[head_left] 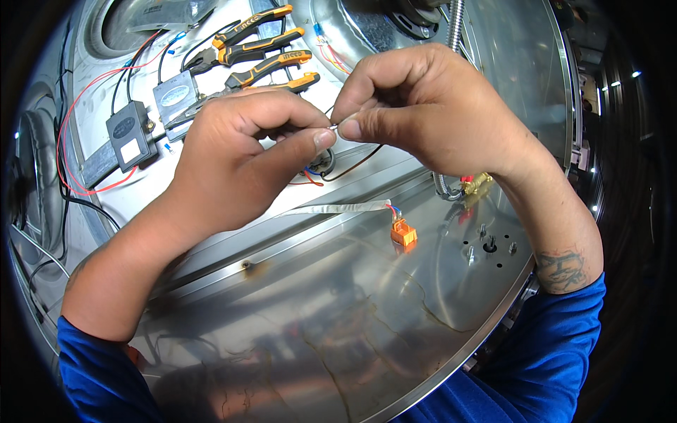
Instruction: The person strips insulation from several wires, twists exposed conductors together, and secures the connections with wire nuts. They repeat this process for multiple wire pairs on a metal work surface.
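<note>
Fingers (350, 128) pinch tiny piece (334, 127); lettered pliers (252, 26), labelled black box (132, 135)

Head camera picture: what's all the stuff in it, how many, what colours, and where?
Pliers: 2, orange-and-black handles, top centre-left
Boxes with wires: 2, grey, left of the pliers
Red wires: several, red, looping around the boxes
Orange connector: 1, orange, centre, on the steel panel
Pale sleeved cable: 1, whitish, leading to the connector
Metal hose: at least 1, silver, upper right
Brass fitting: 1, gold, below the right wrist
Studs: several, silver, right side of the panel
Tiny piece: 1, pale, between the fingertips; too small to identify
Sleeves: 2, blue, lower corners
Left hand: 1, bare, centre-left, pinching
Right hand: 1, bare, upper centre-right, pinching
</note>
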The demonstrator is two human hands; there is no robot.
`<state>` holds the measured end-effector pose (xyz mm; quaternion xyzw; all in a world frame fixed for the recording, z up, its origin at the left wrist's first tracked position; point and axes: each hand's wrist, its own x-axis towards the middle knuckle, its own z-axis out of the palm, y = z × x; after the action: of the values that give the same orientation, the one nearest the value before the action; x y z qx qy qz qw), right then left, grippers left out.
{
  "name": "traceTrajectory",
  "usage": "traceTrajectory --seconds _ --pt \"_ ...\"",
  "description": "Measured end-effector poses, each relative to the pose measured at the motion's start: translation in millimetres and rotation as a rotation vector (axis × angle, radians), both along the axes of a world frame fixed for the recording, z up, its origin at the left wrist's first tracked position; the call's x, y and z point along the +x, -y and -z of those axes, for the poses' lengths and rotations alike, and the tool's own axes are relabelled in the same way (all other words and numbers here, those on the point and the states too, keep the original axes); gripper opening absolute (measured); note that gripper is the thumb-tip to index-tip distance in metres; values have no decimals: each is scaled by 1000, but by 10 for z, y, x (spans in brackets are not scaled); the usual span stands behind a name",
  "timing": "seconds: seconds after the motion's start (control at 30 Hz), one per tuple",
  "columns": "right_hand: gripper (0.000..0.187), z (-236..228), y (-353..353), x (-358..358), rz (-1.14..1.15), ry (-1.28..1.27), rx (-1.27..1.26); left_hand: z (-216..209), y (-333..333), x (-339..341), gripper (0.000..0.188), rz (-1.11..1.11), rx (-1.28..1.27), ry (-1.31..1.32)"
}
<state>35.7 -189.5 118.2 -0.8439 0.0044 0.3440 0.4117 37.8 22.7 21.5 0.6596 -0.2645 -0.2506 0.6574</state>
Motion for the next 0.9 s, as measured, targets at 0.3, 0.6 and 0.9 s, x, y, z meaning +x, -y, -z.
traceTrajectory --seconds 0.3,0.6,0.9 --pt "5 112 27 -49 -13 120 67 18 2 -8 14 83 -151 -544" --pt "4 -23 -69 -58 -138 51 -51 -2 0 -103 8 14 6 -263" --pt "8 62 -58 -72 -79 -40 113 168 -132 -256 12 71 -63 -662"
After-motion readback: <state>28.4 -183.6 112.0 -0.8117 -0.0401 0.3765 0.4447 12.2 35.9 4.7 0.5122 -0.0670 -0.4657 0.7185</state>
